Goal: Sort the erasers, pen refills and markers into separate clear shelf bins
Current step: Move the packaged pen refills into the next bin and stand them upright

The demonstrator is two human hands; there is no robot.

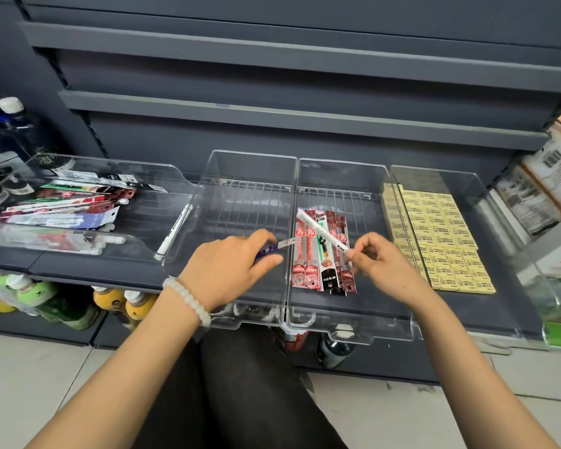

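Four clear bins stand on the dark shelf. The left bin (pixel 162 176) holds a pile of mixed refill packs (pixel 72 202) and a white marker (pixel 175 231) leaning on its right wall. The second bin (pixel 214 163) is bare inside. The third bin (pixel 382 176) holds several red and black pen refill packs (pixel 308 267). The right bin (pixel 476 186) is lined with yellow erasers (pixel 441 234). My left hand (pixel 227 267) pinches a purple refill pack (pixel 272 249) over the second bin. A white marker (pixel 324 233) is pinched in my right hand (pixel 379 264) above the refill packs.
Drink bottles (pixel 62 303) stand on the lower shelf at left and under the bins. Dark bottles (pixel 4 140) sit at the far left and boxed goods (pixel 544 176) at the right. Grey upper shelves (pixel 272 118) overhang at the back. My dark trouser legs (pixel 246 390) are below.
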